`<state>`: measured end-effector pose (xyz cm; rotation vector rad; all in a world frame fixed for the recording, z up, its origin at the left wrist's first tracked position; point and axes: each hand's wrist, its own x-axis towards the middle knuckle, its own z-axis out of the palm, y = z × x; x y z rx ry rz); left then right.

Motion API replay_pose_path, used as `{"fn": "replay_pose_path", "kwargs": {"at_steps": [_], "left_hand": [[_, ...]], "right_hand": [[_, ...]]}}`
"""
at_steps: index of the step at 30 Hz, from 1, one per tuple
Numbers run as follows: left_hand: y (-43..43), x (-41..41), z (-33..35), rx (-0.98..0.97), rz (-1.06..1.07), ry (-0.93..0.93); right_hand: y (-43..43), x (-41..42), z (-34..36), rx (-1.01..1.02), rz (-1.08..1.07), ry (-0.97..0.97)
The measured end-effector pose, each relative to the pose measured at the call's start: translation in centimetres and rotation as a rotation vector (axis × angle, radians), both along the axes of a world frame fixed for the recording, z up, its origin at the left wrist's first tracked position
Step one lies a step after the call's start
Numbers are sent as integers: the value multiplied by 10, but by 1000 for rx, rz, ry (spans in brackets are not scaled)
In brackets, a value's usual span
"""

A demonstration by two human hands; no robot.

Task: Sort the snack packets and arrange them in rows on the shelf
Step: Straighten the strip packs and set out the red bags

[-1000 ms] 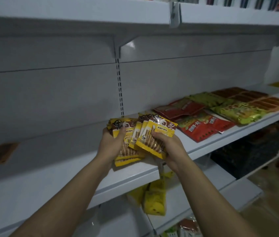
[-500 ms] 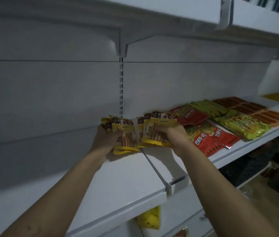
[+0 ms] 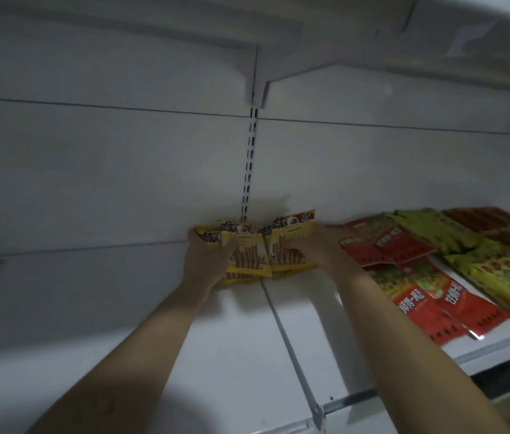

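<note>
Two bare hands hold a fan of yellow snack packets [image 3: 266, 249] at the back of a white shelf [image 3: 222, 355]. The packets are close against the pale rear panel, directly below the slotted upright [image 3: 249, 170], where two shelf boards meet.

The left hand [image 3: 205, 261] grips the left bunch, thumb laid across the fronts and fingers hidden behind. The right hand [image 3: 317, 250] grips the right bunch from the side, fingers curled over the packets' lower half.

The packets are small, flat and glossy. Each is bright yellow with a dark brown band across the top and a picture of brown stick-shaped biscuits below. Large characters run along the brown band and a small label panel sits under it, but blur leaves the writing unreadable. Whether the packets' bottom edges rest on the shelf or sit just above it cannot be told.

Just beside the right hand, red packets [image 3: 419, 296] lie flat and overlapping toward the shelf's front edge. They are printed with white characters on a red ground, too soft to read. Beyond them lie green packets [image 3: 435, 233], yellow-green packets [image 3: 504, 277] and, at the back on the far right, brown packets [image 3: 497, 222]. An upper shelf [image 3: 372, 42] on a bracket overhangs the scene.
</note>
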<state>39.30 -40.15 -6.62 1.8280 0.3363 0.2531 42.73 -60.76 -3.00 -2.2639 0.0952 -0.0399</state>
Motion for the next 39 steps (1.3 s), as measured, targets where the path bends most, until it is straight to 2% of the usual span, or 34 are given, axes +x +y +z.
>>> {"fn": "replay_pose_path", "kwargs": {"at_steps": [5,7,12,16,17,19,21,23,27,29,36,39], "left_hand": [[-24,10,1,152,25,117],[-30,11,-3,237,41,146],[-33,0,-8,385,43,15],[-30,-7,-10,581,80,12],[-28,-8,-10,584,91,23],[-25,-12,-6,470,70,22],[-21,-20,-6,453,-70,-73],[-20,-27,-7,491,-212,-86],[-21,-26,-12,865,-262,-49],[-22,-22,-15,861,-257,-106],[-23,-19,-19,601,-289,-196],[-28,-22,-16,693,-201,-213]], "right_hand": [[-4,8,1,-7,-98,-138],[-9,8,-2,24,-73,-159],[-16,1,-17,-8,31,-169],[-16,3,-21,-163,131,-171],[-14,3,-22,-196,142,-164],[-12,1,-22,-210,129,-147],[-9,-2,-20,-182,99,-142],[-8,-4,-19,-149,69,-146],[-6,-8,-22,-286,131,-213],[-4,-9,-24,-315,145,-226],[-4,-6,-26,-430,105,-199],[-1,-8,-23,-494,98,-276]]}}
